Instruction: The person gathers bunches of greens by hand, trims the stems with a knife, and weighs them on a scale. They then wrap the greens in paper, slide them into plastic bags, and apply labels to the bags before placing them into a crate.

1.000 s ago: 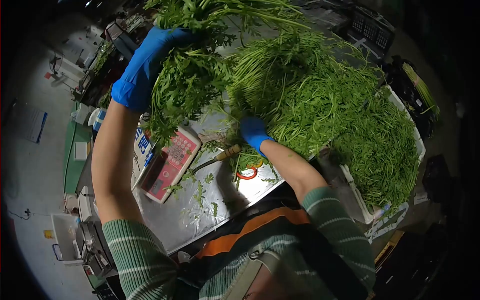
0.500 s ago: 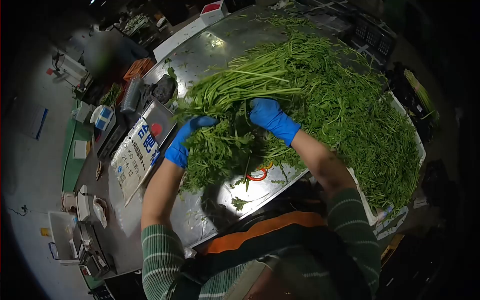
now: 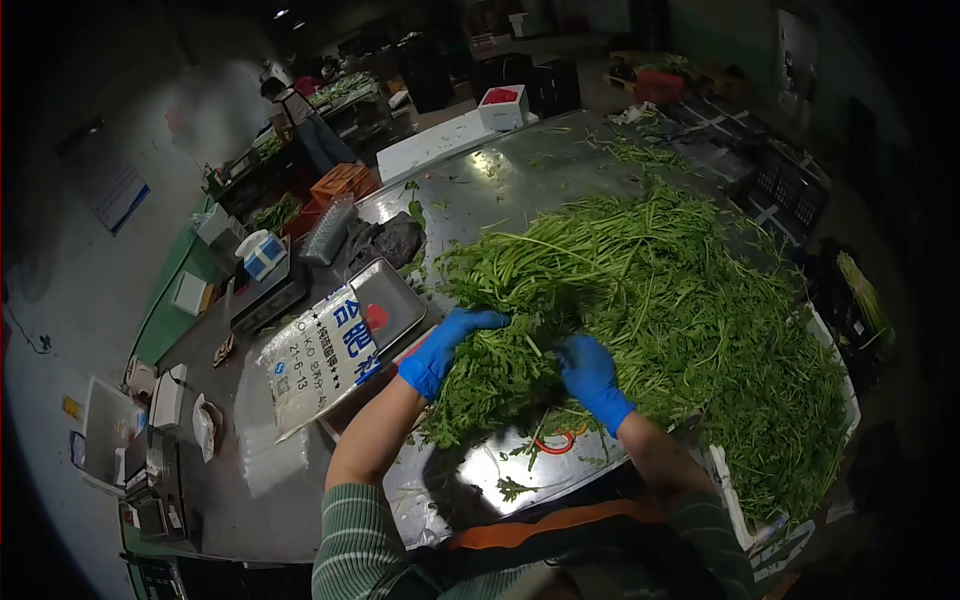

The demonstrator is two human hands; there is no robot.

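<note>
My left hand (image 3: pixel 447 347), in a blue glove, is closed around a bunch of feathery leafy greens (image 3: pixel 490 385) with its leaves towards me. At the bunch's right side is my right hand (image 3: pixel 594 380), also gloved in blue. Its fingers are curled in towards the stems, and whatever they grip is lost in shadow. Behind and to the right spreads a big heap of the same leafy greens (image 3: pixel 740 350), its pale stems (image 3: pixel 560 245) lying at the upper left. Red-orange scissor handles (image 3: pixel 556 443) show on the metal table (image 3: pixel 400 510) just below my hands, partly covered by leaves.
To the left are a grey tray (image 3: pixel 395 300), a printed white sack (image 3: pixel 315 360) and a dark crumpled bag (image 3: pixel 385 243). Further off stand an orange crate (image 3: pixel 343 183) and a white foam box (image 3: pixel 503 107). Another person (image 3: pixel 305 125) stands at a far table.
The view has tilted up, so more of the room shows. My right hand has come lower, off the upper stems to the bunch's side. My left hand stays on the bunch.
</note>
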